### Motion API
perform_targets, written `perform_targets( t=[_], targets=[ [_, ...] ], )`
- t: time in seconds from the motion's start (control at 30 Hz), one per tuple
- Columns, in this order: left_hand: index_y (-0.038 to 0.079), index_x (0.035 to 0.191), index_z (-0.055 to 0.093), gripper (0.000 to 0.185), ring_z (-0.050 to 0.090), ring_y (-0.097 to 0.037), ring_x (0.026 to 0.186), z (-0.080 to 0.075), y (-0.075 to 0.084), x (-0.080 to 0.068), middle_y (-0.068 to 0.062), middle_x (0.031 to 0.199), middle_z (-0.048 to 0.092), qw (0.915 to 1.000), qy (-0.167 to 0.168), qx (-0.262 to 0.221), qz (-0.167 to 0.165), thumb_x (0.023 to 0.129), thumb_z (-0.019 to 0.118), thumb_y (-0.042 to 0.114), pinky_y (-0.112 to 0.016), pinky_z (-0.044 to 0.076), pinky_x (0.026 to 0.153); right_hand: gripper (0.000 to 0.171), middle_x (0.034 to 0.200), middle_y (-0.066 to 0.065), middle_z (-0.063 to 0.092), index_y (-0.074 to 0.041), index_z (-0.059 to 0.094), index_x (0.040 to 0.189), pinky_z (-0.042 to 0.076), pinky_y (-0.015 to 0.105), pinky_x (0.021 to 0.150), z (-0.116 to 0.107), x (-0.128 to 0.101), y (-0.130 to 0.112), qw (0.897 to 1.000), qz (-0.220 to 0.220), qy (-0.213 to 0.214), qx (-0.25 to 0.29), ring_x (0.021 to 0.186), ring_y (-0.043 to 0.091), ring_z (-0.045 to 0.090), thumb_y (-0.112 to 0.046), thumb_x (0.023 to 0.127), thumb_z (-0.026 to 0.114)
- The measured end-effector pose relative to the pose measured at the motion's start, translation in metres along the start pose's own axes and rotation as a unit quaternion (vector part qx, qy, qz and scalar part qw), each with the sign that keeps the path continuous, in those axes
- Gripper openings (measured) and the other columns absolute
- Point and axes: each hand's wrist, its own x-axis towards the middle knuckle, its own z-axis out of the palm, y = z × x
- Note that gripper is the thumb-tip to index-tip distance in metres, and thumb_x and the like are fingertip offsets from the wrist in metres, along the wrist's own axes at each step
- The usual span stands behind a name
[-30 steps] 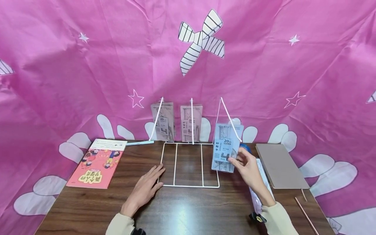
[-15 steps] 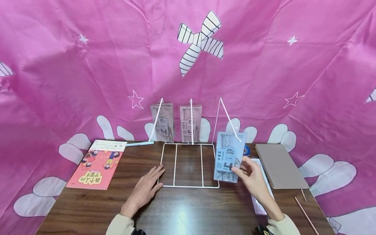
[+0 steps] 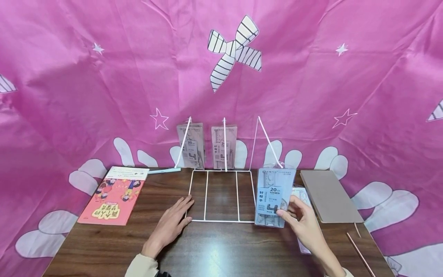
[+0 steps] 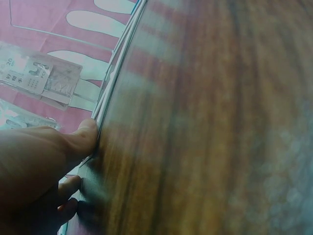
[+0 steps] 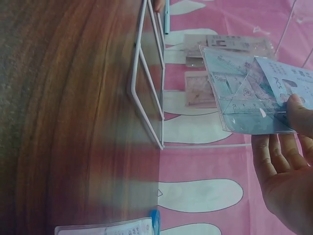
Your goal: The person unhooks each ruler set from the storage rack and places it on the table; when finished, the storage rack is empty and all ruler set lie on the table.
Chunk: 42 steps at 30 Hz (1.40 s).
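Observation:
My right hand (image 3: 301, 221) pinches the lower edge of a blue ruler-set packet (image 3: 274, 196) and holds it upright above the table, just right of the white wire rack (image 3: 221, 221). The right wrist view shows the same packet (image 5: 249, 100) with my thumb (image 5: 299, 112) on its corner. My left hand (image 3: 171, 225) lies flat on the wooden table (image 3: 221, 250), fingertips against the rack's front left corner; the left wrist view shows a fingertip (image 4: 85, 134) touching the wire. Two pink ruler packets (image 3: 191, 145) (image 3: 224, 146) lean upright at the rack's back.
A red and pink booklet (image 3: 112, 196) lies at the left, with a pale blue pen (image 3: 164, 170) behind it. A tan notebook (image 3: 327, 196) lies at the right, another clear packet (image 3: 300, 194) beside it, and a thin pink stick (image 3: 360, 254) near the right front edge. Pink cloth hangs behind.
My right hand has drawn the blue packet toward me and slightly right, away from the rack's right divider. The left hand has stayed in place.

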Motion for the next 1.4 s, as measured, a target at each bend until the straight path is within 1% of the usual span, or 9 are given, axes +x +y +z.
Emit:
perform_targets(
  t=[0.07,0.13,0.3,0.53,0.77,0.97,1.13,1.33,1.4],
  targets=[
    [0.0,0.15,0.055,0.052,0.04,-0.049,0.146,-0.001,0.001,0.0,-0.02,0.159,0.047,1.0,-0.004,0.003,-0.003,0.101,0.067,0.016,-0.068,0.038,0.11,0.021,0.085,0.003,0.061,0.0,0.057,0.095,0.05,0.017,0.064,0.0,-0.003,-0.003,1.0,-0.005,0.002,0.008,0.08,-0.004,0.059,0.015,0.09,0.071],
    [0.0,0.15,0.055,0.053,0.04,-0.048,0.147,-0.001,0.001,0.0,-0.02,0.16,0.047,1.0,-0.007,0.003,-0.005,0.101,0.067,0.016,-0.067,0.038,0.111,0.022,0.085,0.002,0.059,0.001,0.056,0.094,0.05,0.017,0.064,0.001,-0.006,-0.005,0.999,-0.013,0.003,0.029,0.08,-0.003,0.059,0.018,0.089,0.07],
    [0.0,0.151,0.053,0.054,0.037,-0.046,0.149,-0.001,0.001,0.0,-0.019,0.161,0.045,0.9997,-0.019,0.0,-0.013,0.101,0.068,0.015,-0.066,0.035,0.114,0.023,0.101,0.002,0.071,0.005,0.062,0.102,0.059,0.021,0.078,0.0,-0.011,-0.011,0.998,-0.028,0.006,0.058,0.096,0.005,0.072,0.023,0.088,0.067],
    [0.0,0.152,0.052,0.055,0.036,-0.045,0.15,0.0,0.0,0.0,-0.018,0.163,0.043,0.9995,-0.024,0.003,-0.017,0.102,0.067,0.015,-0.065,0.035,0.115,0.025,0.095,-0.002,0.072,0.001,0.062,0.103,0.055,0.019,0.067,-0.006,-0.018,-0.014,1.0,-0.006,0.005,0.017,0.084,-0.002,0.064,0.02,0.088,0.069],
    [0.002,0.153,0.052,0.055,0.035,-0.045,0.151,0.0,0.0,0.0,-0.016,0.164,0.041,0.9994,-0.027,-0.003,-0.023,0.102,0.067,0.016,-0.067,0.035,0.114,0.032,0.108,0.001,0.077,0.011,0.063,0.113,0.061,0.024,0.079,-0.012,-0.026,-0.001,0.997,-0.01,0.007,0.081,0.102,0.01,0.075,0.027,0.086,0.065],
    [0.001,0.153,0.052,0.055,0.035,-0.046,0.151,-0.001,0.002,0.0,-0.016,0.164,0.042,0.9995,-0.025,-0.003,-0.021,0.102,0.067,0.015,-0.067,0.035,0.114,0.026,0.105,-0.005,0.075,0.011,0.059,0.113,0.063,0.029,0.071,-0.016,-0.031,0.017,0.995,0.078,0.007,0.062,0.091,0.013,0.077,0.017,0.09,0.069],
    [0.0,0.151,0.054,0.054,0.039,-0.047,0.148,0.001,0.0,-0.001,-0.017,0.162,0.045,0.9999,-0.009,-0.002,-0.008,0.101,0.068,0.015,-0.068,0.037,0.111,0.032,0.102,0.002,0.074,0.011,0.056,0.12,0.063,0.031,0.068,-0.015,-0.034,0.035,0.986,0.155,0.007,0.056,0.082,0.02,0.078,0.008,0.092,0.073],
    [0.002,0.149,0.056,0.052,0.046,-0.048,0.142,0.005,-0.005,-0.003,-0.019,0.157,0.05,0.9992,0.018,0.022,0.027,0.102,0.067,0.02,-0.066,0.042,0.104,0.035,0.094,0.01,0.073,0.014,0.053,0.12,0.062,0.03,0.063,-0.01,-0.036,0.053,0.981,0.188,0.032,0.042,0.074,0.02,0.077,0.012,0.09,0.073],
    [0.002,0.15,0.055,0.052,0.045,-0.048,0.143,0.004,-0.005,-0.003,-0.019,0.157,0.05,0.9994,0.015,0.02,0.022,0.102,0.067,0.02,-0.066,0.042,0.105,0.036,0.093,0.012,0.072,0.014,0.053,0.12,0.061,0.027,0.063,-0.008,-0.036,0.056,0.98,0.194,0.042,0.028,0.07,0.017,0.075,0.013,0.09,0.073]
  ],
)
